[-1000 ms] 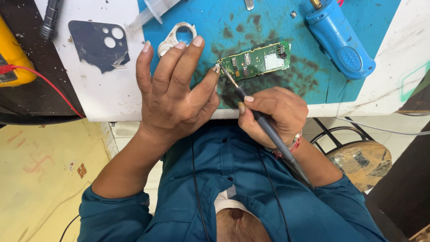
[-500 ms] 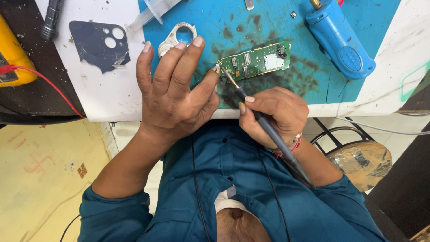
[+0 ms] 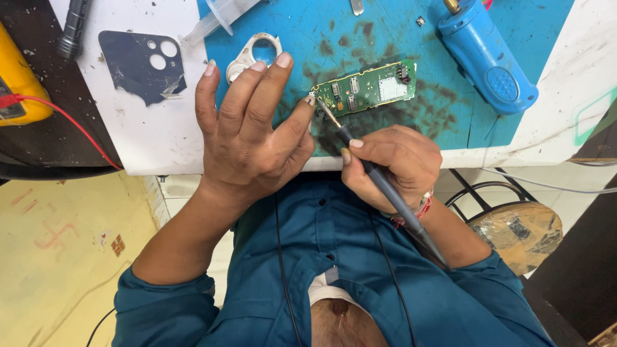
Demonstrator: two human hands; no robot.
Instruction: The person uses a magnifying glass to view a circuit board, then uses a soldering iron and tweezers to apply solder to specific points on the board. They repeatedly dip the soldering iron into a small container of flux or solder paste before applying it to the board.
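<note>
- Small green rectangular circuit board (image 3: 364,88) lies flat on the stained blue-green work mat (image 3: 411,45), near the mat's front edge, tilted slightly, silver shield can on its right half.
- Right hand (image 3: 392,164) fingers clenched around a slim dark grey pen-shaped soldering iron (image 3: 379,180); metal tip touches the board's left end. Iron's cable end runs back over the wrist toward the body.
- Left hand (image 3: 250,128) fingers spread and released, gripping nothing; thumb tip sits at the board's left corner, just beside the iron tip. Palm hangs over the table edge.
- Mat has dark burn/flux blotches, worst around the board.
- On the mat behind the left fingers: silver metal camera-ring frame (image 3: 252,53), partly hidden by fingertips.
- Far edge: clear plastic syringe (image 3: 222,16), overlapping mat and table.
- Right of the board: chunky blue plastic handheld tool with brass nozzle (image 3: 485,54), lying diagonally on the mat.
- Mat sits on a white scuffed tabletop (image 3: 151,138). On its left: dark phone back-panel piece with round camera holes (image 3: 143,64).
- Far left: black surface with yellow meter (image 3: 19,83), red lead (image 3: 71,128), black cylindrical torch (image 3: 72,29).
- Below the table: yellowish floor (image 3: 58,257) on the left, pale tiles and a round stool with black metal frame (image 3: 514,228) on the right.
- Person wears a teal shirt (image 3: 347,270).
</note>
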